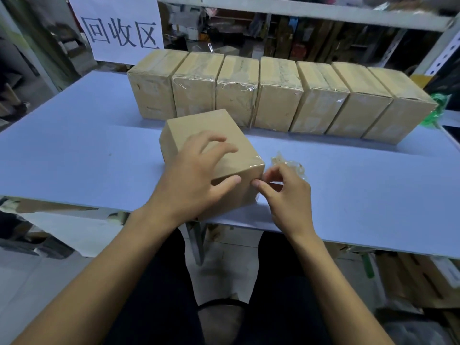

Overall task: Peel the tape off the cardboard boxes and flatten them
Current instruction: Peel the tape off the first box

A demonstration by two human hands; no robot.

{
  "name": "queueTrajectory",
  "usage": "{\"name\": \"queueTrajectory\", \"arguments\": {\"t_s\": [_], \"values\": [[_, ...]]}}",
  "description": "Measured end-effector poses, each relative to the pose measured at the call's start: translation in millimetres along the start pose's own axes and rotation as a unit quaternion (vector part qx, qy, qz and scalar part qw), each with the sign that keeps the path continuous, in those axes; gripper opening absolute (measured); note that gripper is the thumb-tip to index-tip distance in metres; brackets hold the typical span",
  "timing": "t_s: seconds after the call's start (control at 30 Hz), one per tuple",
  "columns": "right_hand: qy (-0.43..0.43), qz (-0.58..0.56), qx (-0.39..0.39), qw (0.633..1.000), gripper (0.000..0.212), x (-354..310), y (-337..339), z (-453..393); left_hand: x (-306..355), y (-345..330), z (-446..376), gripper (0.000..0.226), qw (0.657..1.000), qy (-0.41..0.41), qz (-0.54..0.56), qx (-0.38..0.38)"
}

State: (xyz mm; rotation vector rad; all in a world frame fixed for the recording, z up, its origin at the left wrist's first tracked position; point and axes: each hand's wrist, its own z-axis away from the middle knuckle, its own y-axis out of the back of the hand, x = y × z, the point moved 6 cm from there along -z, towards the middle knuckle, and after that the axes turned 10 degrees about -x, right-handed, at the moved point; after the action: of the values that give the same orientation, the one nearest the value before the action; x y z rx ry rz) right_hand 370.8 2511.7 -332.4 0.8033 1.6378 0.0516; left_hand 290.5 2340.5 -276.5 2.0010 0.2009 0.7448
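Note:
A small brown cardboard box (199,130) sealed with clear tape sits near the front edge of the blue table (74,158). My left hand (194,180) rests on top of the box, fingers spread and curled over it, thumb pressing the near side face. My right hand (286,195) is at the box's right near corner, with thumb and fingertips pinching at the tape edge there. A crumpled wad of clear tape (288,165) lies on the table just behind my right hand.
Several taped cardboard boxes (278,95) stand side by side in a row across the back of the table. A white paper sign (119,28) hangs at the back left. Metal shelving with clutter (323,33) stands behind. A green plastic bundle (435,113) lies at the right end.

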Motion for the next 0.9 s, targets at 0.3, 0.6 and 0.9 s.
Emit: {"name": "queueTrajectory", "arguments": {"t_s": [0.3, 0.6, 0.9], "values": [[0.02, -0.01, -0.049, 0.999, 0.018, 8, 12, -6, -6, -29, -23, 0.063, 0.994, -0.018, -0.091, -0.053], [0.345, 0.271, 0.184, 0.88, 0.017, -16, 5, 16, -2, -31, -23, 0.06, 0.994, 0.008, -0.098, -0.043], [0.385, 0.342, 0.102, 0.851, 0.01, -21, 10, 8, -2, -29, -25, 0.062, 0.995, 0.013, -0.081, -0.054]]}}
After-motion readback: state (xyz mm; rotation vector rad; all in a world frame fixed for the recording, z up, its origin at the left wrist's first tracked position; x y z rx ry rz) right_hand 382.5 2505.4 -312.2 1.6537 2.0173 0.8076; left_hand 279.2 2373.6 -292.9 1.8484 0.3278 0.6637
